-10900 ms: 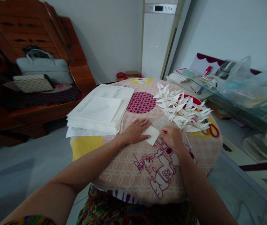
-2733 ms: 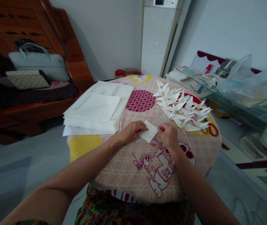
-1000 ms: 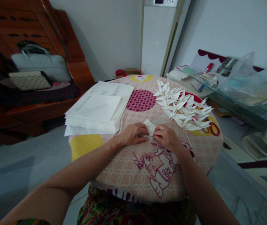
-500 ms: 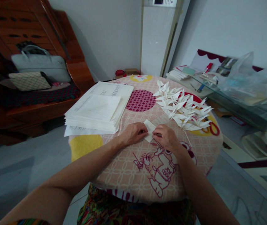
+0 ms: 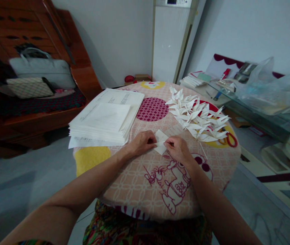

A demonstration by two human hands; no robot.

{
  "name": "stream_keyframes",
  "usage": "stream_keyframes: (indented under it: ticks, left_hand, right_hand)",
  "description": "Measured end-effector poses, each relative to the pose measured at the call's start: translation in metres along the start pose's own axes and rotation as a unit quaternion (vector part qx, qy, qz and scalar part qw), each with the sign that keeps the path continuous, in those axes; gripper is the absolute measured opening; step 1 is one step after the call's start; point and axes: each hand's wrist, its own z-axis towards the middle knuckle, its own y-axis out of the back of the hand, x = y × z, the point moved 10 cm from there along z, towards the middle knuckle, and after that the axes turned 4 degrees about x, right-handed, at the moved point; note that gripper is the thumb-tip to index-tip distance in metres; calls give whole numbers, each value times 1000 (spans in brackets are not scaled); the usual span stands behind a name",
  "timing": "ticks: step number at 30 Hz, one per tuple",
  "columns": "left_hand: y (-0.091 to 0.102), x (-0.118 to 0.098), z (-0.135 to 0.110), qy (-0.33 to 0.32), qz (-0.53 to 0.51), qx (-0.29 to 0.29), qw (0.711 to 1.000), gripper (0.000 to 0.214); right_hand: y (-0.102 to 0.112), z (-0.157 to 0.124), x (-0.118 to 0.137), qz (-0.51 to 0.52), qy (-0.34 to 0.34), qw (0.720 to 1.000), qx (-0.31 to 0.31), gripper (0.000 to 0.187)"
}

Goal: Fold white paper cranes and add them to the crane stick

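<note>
A small folded piece of white paper (image 5: pixel 160 141) lies on the round table (image 5: pixel 134 183) covered by a pink patterned cloth. My left hand (image 5: pixel 141 142) pinches the paper's left side with curled fingers. My right hand (image 5: pixel 178 149) pinches its right edge, fingers closed. Both hands rest on the cloth, almost touching each other. Part of the paper is hidden under the fingers.
A thick stack of white sheets (image 5: pixel 106 119) sits at the table's left. A pile of folded paper cranes (image 5: pixel 198 117) lies to the right, beside red-handled scissors (image 5: pixel 230 139). A glass shelf with plastic bags (image 5: pixel 269 92) stands at right; a wooden bench with bags (image 5: pixel 40 75) at left.
The paper, flat and pressed under my left palm earlier, has been folded smaller; both hands have closed in on it and now pinch it from either side.
</note>
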Motion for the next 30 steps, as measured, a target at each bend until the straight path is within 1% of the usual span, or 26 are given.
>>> stream_keyframes:
  ticks: [5, 11, 16, 20, 26, 30]
  left_hand:
    - [8, 8, -2, 14, -15, 1, 1000, 5]
    - [9, 12, -1, 18, -3, 3, 1000, 6]
    - [9, 12, -1, 20, 10, 4, 1000, 6]
    - [9, 10, -1, 23, 15, 1, 1000, 7]
    - [11, 13, -1, 38, 28, -12, 999, 8]
    - [12, 14, -3, 52, 45, -15, 998, 11]
  right_hand:
    - [1, 0, -1, 4, 0, 1000, -10, 19]
    - [1, -1, -3, 1, -20, 1000, -22, 20]
    - [1, -1, -4, -3, -35, 999, -21, 18]
    - [-1, 0, -3, -35, -53, 998, -18, 19]
    - [-2, 1, 0, -110, -69, 991, -29, 20]
    - [-4, 0, -2, -131, -81, 988, -27, 18]
